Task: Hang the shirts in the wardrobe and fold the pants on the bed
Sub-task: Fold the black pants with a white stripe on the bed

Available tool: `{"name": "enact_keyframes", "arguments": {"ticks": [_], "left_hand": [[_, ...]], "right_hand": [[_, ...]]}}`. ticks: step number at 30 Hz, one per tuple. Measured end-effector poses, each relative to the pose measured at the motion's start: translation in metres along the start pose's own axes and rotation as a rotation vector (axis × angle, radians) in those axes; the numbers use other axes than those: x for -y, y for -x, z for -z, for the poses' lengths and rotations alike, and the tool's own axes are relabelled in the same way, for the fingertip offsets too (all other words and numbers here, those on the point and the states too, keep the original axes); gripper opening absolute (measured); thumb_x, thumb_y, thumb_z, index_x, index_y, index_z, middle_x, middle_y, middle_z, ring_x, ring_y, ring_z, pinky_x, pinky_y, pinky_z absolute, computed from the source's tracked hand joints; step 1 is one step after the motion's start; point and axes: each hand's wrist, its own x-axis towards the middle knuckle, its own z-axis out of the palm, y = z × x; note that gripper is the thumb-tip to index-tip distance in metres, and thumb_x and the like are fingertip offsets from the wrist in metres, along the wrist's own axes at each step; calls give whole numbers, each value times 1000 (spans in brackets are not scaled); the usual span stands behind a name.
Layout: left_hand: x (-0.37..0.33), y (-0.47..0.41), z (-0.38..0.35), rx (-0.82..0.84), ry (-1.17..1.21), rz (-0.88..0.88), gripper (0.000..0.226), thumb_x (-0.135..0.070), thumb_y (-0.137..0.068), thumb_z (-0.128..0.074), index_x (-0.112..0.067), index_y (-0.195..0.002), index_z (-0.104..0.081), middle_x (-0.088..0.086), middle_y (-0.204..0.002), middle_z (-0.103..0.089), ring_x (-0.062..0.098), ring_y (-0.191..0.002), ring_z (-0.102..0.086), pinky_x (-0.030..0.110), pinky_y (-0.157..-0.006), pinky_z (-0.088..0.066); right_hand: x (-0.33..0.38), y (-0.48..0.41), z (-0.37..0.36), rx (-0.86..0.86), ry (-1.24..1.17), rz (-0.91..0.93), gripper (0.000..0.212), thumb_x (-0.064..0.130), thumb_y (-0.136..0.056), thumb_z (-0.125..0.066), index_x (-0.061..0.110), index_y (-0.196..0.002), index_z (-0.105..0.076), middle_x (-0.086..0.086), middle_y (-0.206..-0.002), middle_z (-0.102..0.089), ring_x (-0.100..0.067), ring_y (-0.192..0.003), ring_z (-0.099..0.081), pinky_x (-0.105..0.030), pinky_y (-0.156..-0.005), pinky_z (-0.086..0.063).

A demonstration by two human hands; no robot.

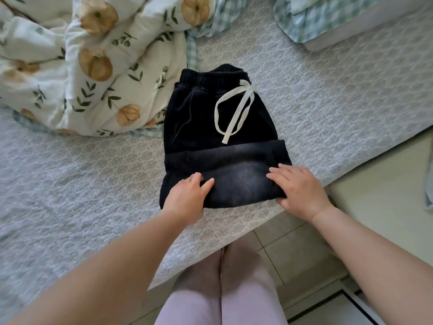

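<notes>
Black denim pants (225, 137) with an elastic waist and a white drawstring (234, 109) lie folded on the bed (328, 109), waistband away from me. The legs are folded up into a thick band near the bed's edge. My left hand (187, 195) grips the left end of that band, thumb on top and fingers curled around it. At the band's right end my right hand (300, 191) lies on top, its fingers fairly straight on the cloth and its thumb beneath the fold's edge.
A rumpled white duvet (89, 66) with orange flowers lies at the left of the bed. Checked pillows (328, 17) sit at the far right. The bed's edge runs diagonally past my legs, with tiled floor (375, 184) to the right.
</notes>
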Motion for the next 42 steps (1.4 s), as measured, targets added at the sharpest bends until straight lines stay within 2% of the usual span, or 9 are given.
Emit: {"name": "enact_keyframes", "arguments": {"ticks": [9,13,16,21,25,28,34,38,42], "left_hand": [[17,9,88,323,91,-66,37,-23,-78,-51,-33,-112,-58,-1,-103,-62,19,-81,-53,23,-56,-39],[13,11,84,679,211,-19,66,-18,-76,-60,-29,-139,-44,2,-133,-50,22,-109,-51,26,-72,-40],[20,-1,93,749,307,6,62,-18,-73,-64,-31,-132,-52,-1,-130,-54,17,-101,-49,29,-76,-42],[56,-41,138,603,354,125,53,-20,-75,-61,-33,-126,-55,-4,-119,-54,17,-98,-49,31,-79,-40],[68,-54,136,3,393,178,36,-31,-89,-53,-29,-125,-54,-4,-122,-60,19,-106,-54,31,-83,-45],[57,-45,102,-305,266,84,63,-66,-86,-41,-29,-137,-44,-6,-136,-51,17,-127,-44,40,-107,-33],[26,-47,29,-281,55,63,75,-75,-85,-9,-37,-149,-12,-3,-158,-19,21,-146,-12,52,-116,5],[41,-71,10,-268,173,192,72,-71,-83,3,-42,-149,-3,-7,-160,-4,15,-146,5,47,-115,14],[37,-61,9,-448,394,325,66,-61,-92,-23,-30,-150,-21,0,-155,-17,19,-144,-9,41,-118,-1]], "right_hand": [[-5,-23,61,512,-296,-259,42,34,-66,-64,43,-106,-61,9,-96,-67,-18,-93,-60,-23,-67,-39],[-1,-26,69,937,-463,-273,19,29,-62,-69,40,-67,-54,14,-70,-57,-12,-74,-57,-24,-57,-40],[-10,-41,75,1048,-586,-313,20,30,-59,-69,29,-78,-67,8,-77,-66,-16,-83,-65,-29,-70,-49],[-50,-86,94,772,-763,-437,22,37,-61,-71,38,-83,-71,15,-82,-70,-2,-79,-65,-20,-68,-46],[-59,-102,79,127,-726,-631,10,24,-82,-67,32,-87,-64,10,-93,-66,-13,-93,-61,-25,-79,-44],[-32,-89,57,-162,-371,-587,34,39,-87,-53,19,-111,-63,-3,-115,-62,-24,-111,-53,-39,-93,-39],[13,-69,-4,173,-122,-485,66,60,-91,-18,28,-149,-19,1,-157,-14,-19,-146,-5,-55,-111,5],[-9,-87,-29,212,-412,-609,69,58,-89,-12,28,-150,-6,11,-158,6,-6,-143,11,-51,-116,-10],[-13,-89,-20,23,-356,-699,66,53,-92,-41,17,-145,-29,-1,-155,-20,-19,-142,-15,-45,-112,-22]]}}
